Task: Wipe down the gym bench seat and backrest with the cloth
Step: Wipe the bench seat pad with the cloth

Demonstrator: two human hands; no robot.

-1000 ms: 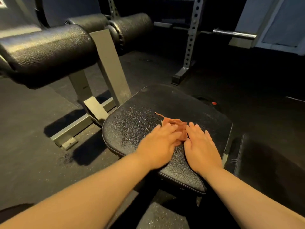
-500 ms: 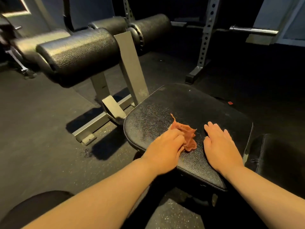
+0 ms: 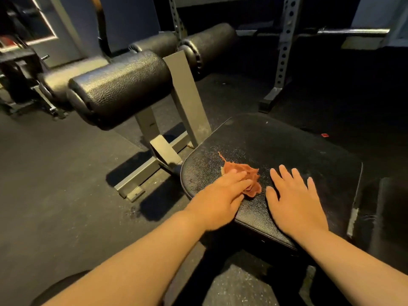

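A small rust-orange cloth point(image 3: 245, 173) lies crumpled on the black padded bench seat point(image 3: 276, 146), near its front left part. My left hand point(image 3: 223, 195) lies flat on the cloth's near edge with straight fingers, pressing it onto the seat. A hand's width to the right, my right hand point(image 3: 293, 202) rests palm down on the bare seat with its fingers spread, apart from the cloth. The dark backrest pad point(image 3: 388, 217) shows only as a strip at the right edge.
Black foam leg rollers point(image 3: 119, 89) on a grey steel post point(image 3: 187, 100) rise left of the seat. A grey floor frame point(image 3: 141, 175) juts out below. A perforated rack upright point(image 3: 284, 51) and a barbell end point(image 3: 353, 31) stand behind. Dark rubber flooring surrounds the bench.
My right hand has slid off the cloth to the right and now lies on bare seat. The left hand stays on the cloth. The camera has turned left.
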